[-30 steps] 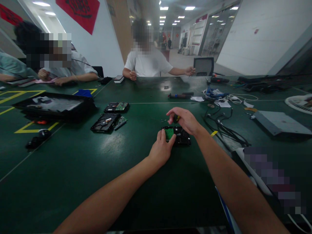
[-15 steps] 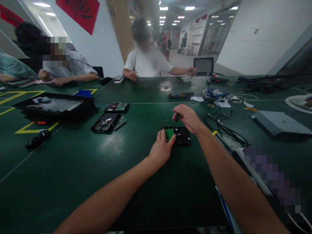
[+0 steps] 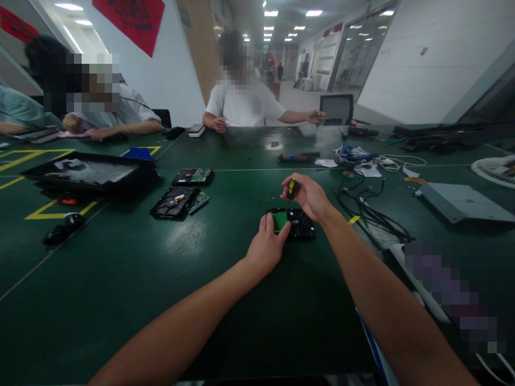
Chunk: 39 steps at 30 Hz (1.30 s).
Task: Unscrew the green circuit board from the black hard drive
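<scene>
A black hard drive with a green circuit board lies on the table in front of me. My left hand steadies the drive, gripping it at its left part with fingers on the far side and thumb across the board. My right hand is closed round a small yellow-and-black screwdriver. The screwdriver points down at the drive near the board's edge; whether its tip sits in a screw is too small to tell. Several tiny screws lie just beyond the drive.
To the left are another hard drive, an opened drive casing, a loose circuit board and a black tray. Black cables and a grey metal box lie right. A person sits opposite.
My right hand has shifted and turned its grip, so more of the yellow screwdriver handle shows. My left hand and the hard drive have stayed put.
</scene>
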### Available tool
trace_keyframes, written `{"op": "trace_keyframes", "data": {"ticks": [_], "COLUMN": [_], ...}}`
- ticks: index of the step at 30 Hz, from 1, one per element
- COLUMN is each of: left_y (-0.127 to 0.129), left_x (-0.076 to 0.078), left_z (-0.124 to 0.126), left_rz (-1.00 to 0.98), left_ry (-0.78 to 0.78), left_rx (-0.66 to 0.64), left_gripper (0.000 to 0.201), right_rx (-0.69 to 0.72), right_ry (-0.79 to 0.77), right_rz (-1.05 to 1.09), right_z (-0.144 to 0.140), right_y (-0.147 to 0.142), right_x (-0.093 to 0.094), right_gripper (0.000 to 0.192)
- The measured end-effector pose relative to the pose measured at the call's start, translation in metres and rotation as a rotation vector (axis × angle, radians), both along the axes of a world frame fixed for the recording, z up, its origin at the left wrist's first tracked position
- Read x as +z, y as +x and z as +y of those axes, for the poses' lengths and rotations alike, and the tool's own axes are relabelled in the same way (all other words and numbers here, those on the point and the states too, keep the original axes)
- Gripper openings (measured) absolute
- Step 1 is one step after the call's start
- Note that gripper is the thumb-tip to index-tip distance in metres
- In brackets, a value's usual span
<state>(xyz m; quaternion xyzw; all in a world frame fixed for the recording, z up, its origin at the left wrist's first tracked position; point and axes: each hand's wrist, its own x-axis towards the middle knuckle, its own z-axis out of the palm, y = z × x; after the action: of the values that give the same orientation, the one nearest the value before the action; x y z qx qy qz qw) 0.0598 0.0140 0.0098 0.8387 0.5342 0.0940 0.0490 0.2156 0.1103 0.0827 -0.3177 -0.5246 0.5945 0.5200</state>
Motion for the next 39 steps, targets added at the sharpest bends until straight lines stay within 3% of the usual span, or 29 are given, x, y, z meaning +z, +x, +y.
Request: {"op": "trace_keyframes", "data": {"ticks": [5, 19, 28, 39], "left_y": [0.0, 0.001, 0.0, 0.0], "left_x": [0.0, -0.001, 0.0, 0.0], "left_z": [0.0, 0.0, -0.001, 0.0], "left_rz": [0.002, -0.008, 0.011, 0.046], "left_ry": [-0.002, 0.014, 0.015, -0.024], "left_rx": [0.003, 0.002, 0.01, 0.011], "left_gripper": [0.059, 0.056, 0.059, 0.061], "right_rx": [-0.045, 0.204, 0.152, -0.027], "right_ry": [-0.004, -0.019, -0.017, -0.006], "right_rz": [-0.019, -0.024, -0.174, -0.232], "right_z": [0.003, -0.005, -0.004, -0.001], "right_y": [0.005, 0.003, 0.013, 0.014], "right_x": [0.0, 0.006, 0.01, 0.011], "right_gripper": [0.023, 0.031, 0.029, 0.034]}}
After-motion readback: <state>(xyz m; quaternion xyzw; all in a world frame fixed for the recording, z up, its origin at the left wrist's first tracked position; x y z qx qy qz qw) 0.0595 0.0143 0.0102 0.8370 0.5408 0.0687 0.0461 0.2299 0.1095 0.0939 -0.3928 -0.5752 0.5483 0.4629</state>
